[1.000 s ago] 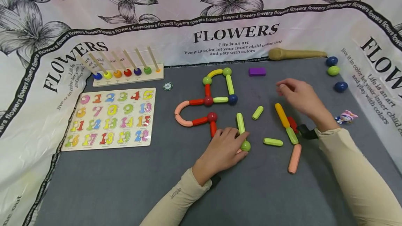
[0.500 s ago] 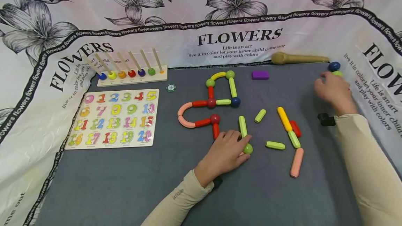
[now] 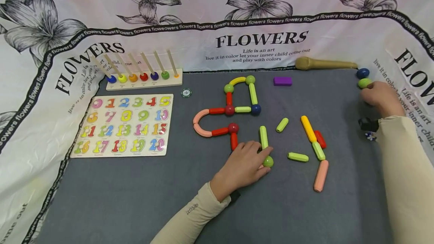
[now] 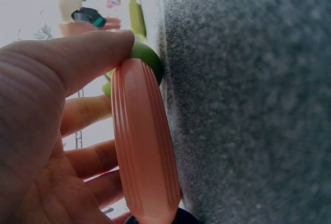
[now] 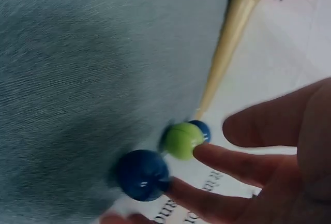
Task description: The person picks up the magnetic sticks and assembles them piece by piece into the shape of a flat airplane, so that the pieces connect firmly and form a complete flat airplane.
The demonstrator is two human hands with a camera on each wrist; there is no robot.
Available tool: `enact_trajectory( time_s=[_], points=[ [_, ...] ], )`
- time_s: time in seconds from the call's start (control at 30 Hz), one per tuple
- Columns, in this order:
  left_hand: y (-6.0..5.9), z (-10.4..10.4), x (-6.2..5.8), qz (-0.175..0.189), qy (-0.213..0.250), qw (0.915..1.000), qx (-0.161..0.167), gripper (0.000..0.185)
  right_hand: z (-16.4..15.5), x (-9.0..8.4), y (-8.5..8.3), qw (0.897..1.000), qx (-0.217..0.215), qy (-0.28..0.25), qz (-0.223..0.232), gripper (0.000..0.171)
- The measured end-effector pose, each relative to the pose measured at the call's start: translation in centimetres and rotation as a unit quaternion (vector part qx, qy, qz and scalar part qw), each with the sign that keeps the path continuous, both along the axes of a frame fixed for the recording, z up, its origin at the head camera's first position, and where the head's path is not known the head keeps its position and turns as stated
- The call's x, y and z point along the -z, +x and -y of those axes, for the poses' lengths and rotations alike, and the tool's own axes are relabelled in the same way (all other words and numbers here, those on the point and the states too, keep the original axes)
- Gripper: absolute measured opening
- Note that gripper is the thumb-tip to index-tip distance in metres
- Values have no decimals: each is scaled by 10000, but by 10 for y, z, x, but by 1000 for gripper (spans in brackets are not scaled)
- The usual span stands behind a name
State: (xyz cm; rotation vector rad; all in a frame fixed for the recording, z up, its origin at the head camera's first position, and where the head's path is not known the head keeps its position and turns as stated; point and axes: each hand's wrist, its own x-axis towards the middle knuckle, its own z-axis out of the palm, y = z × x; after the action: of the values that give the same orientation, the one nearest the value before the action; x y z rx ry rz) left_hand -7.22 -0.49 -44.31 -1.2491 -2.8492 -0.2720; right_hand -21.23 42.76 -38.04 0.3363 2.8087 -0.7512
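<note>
My left hand (image 3: 245,161) lies on the grey mat (image 3: 135,199) and grips a pink ribbed stick (image 4: 142,146), hidden under the palm in the head view. Its thumb presses a green ball (image 3: 268,161) at the stick's end, where a light green stick (image 3: 263,137) also meets it. My right hand (image 3: 379,97) is at the mat's far right edge with its fingers stretched out. In the right wrist view its fingertips (image 5: 204,154) touch a green ball (image 5: 182,140) and a dark blue ball (image 5: 142,175). A second blue ball (image 3: 362,73) lies just behind.
A figure of joined sticks and balls (image 3: 234,110) lies mid-mat, with loose sticks (image 3: 313,138) to its right. A number puzzle board (image 3: 123,125) and a peg rack (image 3: 142,76) sit left. A purple block (image 3: 283,81), a tan wooden club (image 3: 322,64) and a small toy figure (image 3: 370,136) are nearby.
My right hand has moved from the loose sticks in the middle out to the balls at the far right edge. The left hand has stayed on the pink stick and green ball.
</note>
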Motion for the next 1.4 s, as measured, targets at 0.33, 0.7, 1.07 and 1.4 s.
enact_trajectory(
  time_s=[0.33, 0.7, 1.07, 1.4],
  points=[
    [1, 0, 0, -16, -21, 10000, -12, 54, 11, 21, 8, 9972, -403, 505, -375, 29],
    [1, 1, -1, 125, 8, 9999, 13, 55, 51, 12, 5, 9972, -460, -574, 137, 46],
    [2, 0, 0, 224, 4, 9997, -1, 56, 132, 8, 21, 9851, -1004, -1345, 367, 56],
    [0, 0, 0, 170, -2, 9998, 75, 57, 184, 11, 32, 9681, -1797, -1721, 306, 47]
  ],
)
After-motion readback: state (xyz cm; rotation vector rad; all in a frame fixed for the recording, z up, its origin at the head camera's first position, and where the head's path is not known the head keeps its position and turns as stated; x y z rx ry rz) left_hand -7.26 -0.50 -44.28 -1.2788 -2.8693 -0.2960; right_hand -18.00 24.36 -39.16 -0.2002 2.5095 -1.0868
